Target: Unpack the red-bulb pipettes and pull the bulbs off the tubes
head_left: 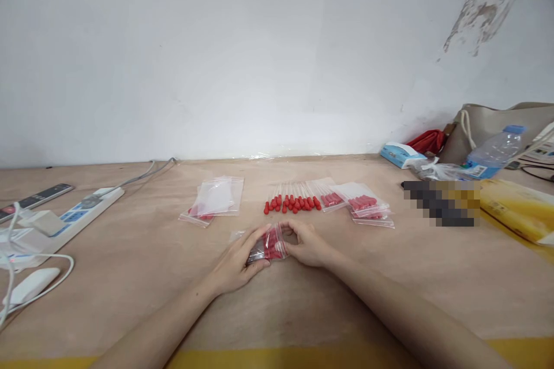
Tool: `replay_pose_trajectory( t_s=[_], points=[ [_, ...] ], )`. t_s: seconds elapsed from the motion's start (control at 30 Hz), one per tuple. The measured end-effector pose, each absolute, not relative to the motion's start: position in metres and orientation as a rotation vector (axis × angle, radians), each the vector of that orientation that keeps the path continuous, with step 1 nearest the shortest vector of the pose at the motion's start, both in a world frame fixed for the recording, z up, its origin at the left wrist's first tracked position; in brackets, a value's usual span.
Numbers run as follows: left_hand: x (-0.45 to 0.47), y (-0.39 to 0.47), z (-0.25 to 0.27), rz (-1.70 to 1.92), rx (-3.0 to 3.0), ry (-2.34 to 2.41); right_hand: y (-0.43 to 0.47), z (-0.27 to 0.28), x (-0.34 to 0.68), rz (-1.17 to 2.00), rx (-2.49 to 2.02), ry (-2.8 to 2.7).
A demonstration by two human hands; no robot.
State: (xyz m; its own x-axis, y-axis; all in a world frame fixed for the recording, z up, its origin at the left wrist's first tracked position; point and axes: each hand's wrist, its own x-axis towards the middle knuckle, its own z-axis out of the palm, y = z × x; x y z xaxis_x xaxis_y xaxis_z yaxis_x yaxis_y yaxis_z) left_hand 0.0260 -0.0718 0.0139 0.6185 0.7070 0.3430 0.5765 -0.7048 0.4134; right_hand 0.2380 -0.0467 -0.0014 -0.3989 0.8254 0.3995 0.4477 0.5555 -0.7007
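A clear zip bag (273, 242) with red-ended sticks inside lies low over the table between my hands. My left hand (238, 262) grips its left part, with the thumb along the near edge and the fingers on the far side. At the bag's right end, with the red zip strip, my right hand (307, 245) closes its thumb and fingers on the edge. Just beyond lies a row of thin clear droppers (292, 203), their red bulbs toward me. Filled zip bags (367, 206) are piled to the right. Flat zip bags (216, 197) lie to the left, over a bag with red contents.
A white power strip (82, 216) with plugs and cables, a phone (37, 202) and a white adapter (34, 285) occupy the left. On the right are a tissue pack (401, 155), a plastic bottle (496, 153), a yellow package (515, 210) and a bag (450, 138). A wall stands behind.
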Motion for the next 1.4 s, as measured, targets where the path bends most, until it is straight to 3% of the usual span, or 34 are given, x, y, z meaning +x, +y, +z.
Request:
replay_pose_trajectory(
  t_s=[0.33,0.7,0.87,1.2,1.4],
  points=[
    [0.025,-0.072,0.010,0.770,2.587,1.021,-0.052,0.001,0.228,0.524,-1.121,-2.054],
    [0.025,-0.073,0.016,0.702,2.517,1.022,-0.040,0.008,0.257,1.476,-1.077,-1.430],
    [0.026,-0.073,0.015,0.695,2.510,1.044,-0.043,0.006,0.254,1.631,-1.015,-1.228],
    [0.015,-0.071,0.015,0.621,2.508,1.134,-0.013,0.054,0.323,1.448,-1.057,-1.177],
    [0.010,-0.067,0.013,0.555,2.559,1.136,0.005,0.058,0.278,0.785,-1.037,-1.419]
  ],
)
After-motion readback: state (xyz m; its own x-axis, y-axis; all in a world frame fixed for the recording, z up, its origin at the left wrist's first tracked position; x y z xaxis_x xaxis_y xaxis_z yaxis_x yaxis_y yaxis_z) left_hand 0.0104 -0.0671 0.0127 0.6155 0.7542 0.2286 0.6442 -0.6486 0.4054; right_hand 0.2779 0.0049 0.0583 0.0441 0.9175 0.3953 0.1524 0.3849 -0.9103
